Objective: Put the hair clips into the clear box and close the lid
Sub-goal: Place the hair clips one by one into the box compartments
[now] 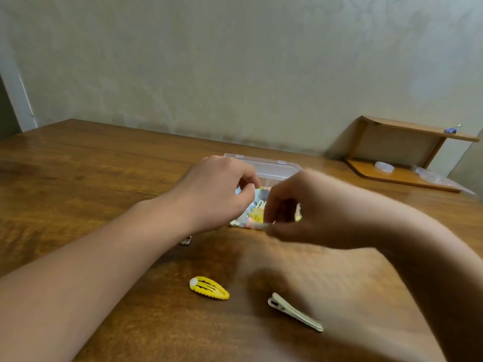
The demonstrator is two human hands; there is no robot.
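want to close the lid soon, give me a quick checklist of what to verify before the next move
1. Lid open and standing behind the clear box: ok.
2. All clips inside the box: not ok. The yellow snap clip and the pale alligator clip lie on the table in front of the box, and a small item peeks from under the left forearm.
3. Hands free to pick up: cannot tell. The left hand and right hand are curled over the box and blurred.
4. Contents low enough for the lid to shut: cannot tell; the hands hide most of the box.
5. Path to the loose clips unobstructed: ok.
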